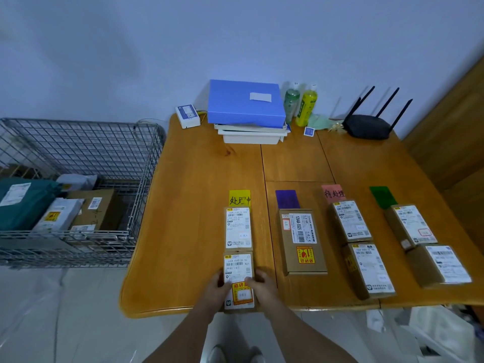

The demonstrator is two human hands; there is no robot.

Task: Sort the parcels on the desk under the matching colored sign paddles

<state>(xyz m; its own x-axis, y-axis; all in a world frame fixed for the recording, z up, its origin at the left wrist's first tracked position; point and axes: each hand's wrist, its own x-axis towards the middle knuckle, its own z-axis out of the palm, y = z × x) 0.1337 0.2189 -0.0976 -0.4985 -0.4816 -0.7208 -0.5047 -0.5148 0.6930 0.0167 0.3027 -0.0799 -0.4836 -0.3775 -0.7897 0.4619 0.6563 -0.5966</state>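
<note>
Wooden table (199, 179), honey-coloured, set against a pale wall.

Sign row, left to right across the middle of the table: yellow sign (239, 198) with black handwriting; purple sign (287, 199); pink sign (333, 193) with handwriting; green sign (383, 196).

Yellow column: one labelled cardboard parcel (238, 227) just below the yellow sign. A second parcel (238, 280), bearing a white shipping label and an orange fragile sticker, lies directly below it at the near edge, its far end touching or almost touching the first. Left hand (217, 286) and right hand (263, 282) clasp this parcel from either side, fingers (251, 282) curled over its top face; both hands are closed on it.

Purple column: one long brown box (302, 241) with a barcode label and a fragile sticker.

Pink column: two labelled parcels, far (351, 222) and near (369, 269), end to end.

Green column: two labelled parcels, far (411, 226) and near (440, 265), end to end.

Rear of table: blue file box (246, 103) atop a stack of books and a white tray; small white device (187, 116) to its left; two drink bottles (300, 104) to its right; black router (366, 125) with four antennas.

Left of table: wire cage trolley (78, 153) holding further parcels and mailer bags.
</note>
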